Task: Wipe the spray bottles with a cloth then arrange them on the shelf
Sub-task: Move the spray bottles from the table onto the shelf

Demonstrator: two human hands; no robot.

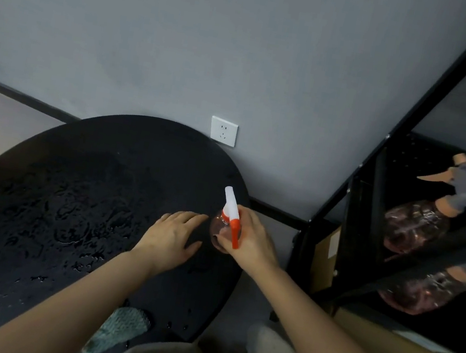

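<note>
Right hand (pixel 249 240) wraps neck of spray bottle (pixel 225 224), centre frame at right edge of wet black bench (pixel 72 181); likely steadying for lift to shelf (pixel 399 233), right of frame. Left hand (pixel 173 237) flat, fingers spread, bracing on bench. Cloth (pixel 119 329) lies unused, bottom centre. Two bottles (pixel 419 224) already shelved.
</note>
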